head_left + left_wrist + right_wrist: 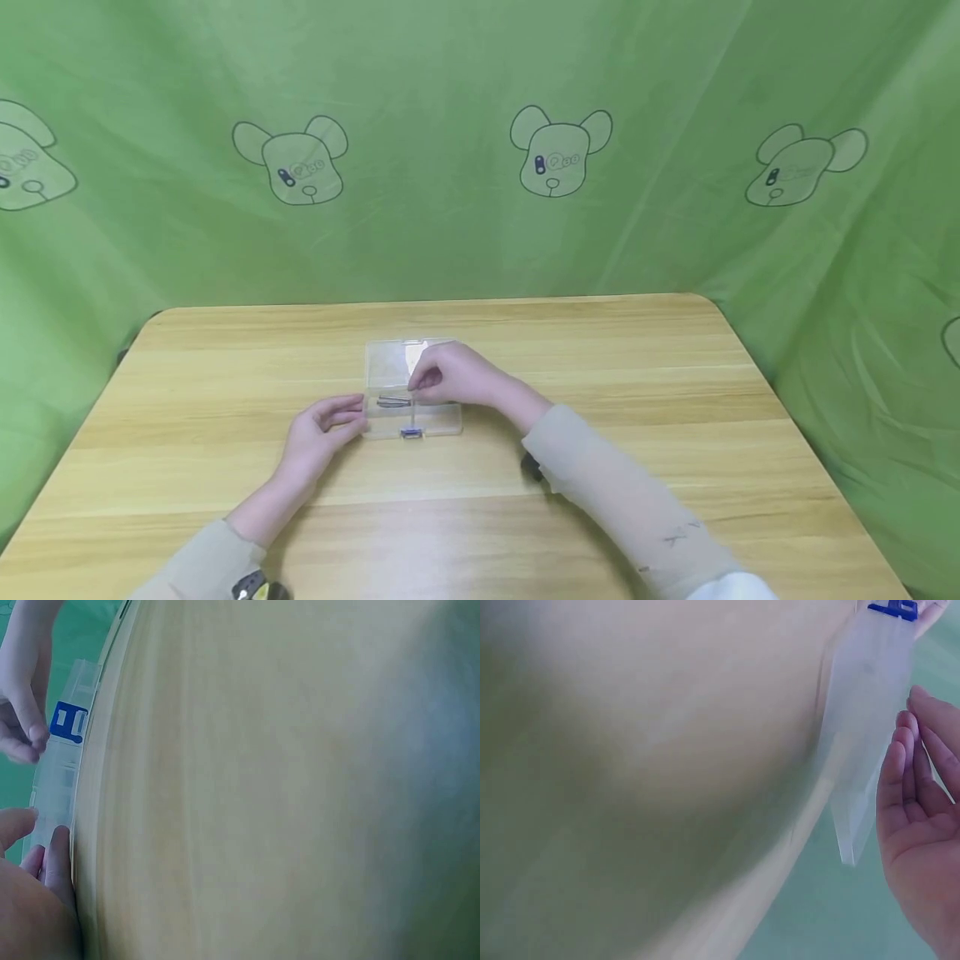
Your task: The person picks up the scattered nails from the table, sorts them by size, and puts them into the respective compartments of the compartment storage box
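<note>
On the table stands a clear plastic box (438,419), lid (386,360) raised at the back, a blue latch (412,433) on its front. Several thin metal pieces (393,402) lie in its left compartment. My left hand (318,433) holds the box at its left end, thumb toward the front corner; in the left wrist view the fingers (60,862) lie along its side. Over the divider, my right hand (457,375) points down with thumb and fingertips drawn together. In the right wrist view its fingers (896,772) are bent beside the box, with nothing visible between them.
The wooden table (600,517) reaches well out on both sides of the box. Behind it and at the sides hangs a green cloth (442,233) printed with bear-like heads. Both forearms come in from the near edge.
</note>
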`<state>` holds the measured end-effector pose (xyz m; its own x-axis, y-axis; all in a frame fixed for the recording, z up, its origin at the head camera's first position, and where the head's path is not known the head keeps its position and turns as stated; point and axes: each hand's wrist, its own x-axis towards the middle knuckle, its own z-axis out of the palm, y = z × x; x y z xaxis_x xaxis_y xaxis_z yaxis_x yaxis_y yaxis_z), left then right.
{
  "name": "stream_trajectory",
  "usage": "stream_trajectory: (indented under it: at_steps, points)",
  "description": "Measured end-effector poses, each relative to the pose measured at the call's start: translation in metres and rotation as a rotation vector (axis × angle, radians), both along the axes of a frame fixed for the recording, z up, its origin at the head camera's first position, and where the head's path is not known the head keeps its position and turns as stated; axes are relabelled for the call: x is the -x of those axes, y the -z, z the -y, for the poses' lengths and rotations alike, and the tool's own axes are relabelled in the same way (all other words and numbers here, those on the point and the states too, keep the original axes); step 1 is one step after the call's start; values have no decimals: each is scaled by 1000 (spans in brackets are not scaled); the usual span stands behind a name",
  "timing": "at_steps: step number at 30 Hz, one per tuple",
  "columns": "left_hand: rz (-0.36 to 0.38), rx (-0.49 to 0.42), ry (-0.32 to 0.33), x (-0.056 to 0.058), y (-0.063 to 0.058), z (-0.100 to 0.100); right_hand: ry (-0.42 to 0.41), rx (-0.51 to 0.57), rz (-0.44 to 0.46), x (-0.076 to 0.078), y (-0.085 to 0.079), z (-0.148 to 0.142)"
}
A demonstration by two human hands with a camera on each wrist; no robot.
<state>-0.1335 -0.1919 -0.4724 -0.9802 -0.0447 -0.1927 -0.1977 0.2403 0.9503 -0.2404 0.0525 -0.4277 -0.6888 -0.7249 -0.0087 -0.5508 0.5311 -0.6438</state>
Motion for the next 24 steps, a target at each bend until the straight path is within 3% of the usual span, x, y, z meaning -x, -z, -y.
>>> stream_trajectory:
  at_steps: [14, 24]
  points:
    - [11, 4, 2, 1, 0, 0, 59, 88, 74, 2, -7, -65]
    - [6, 0, 0, 0, -1, 0, 122, 110, 72, 2, 2, -115]
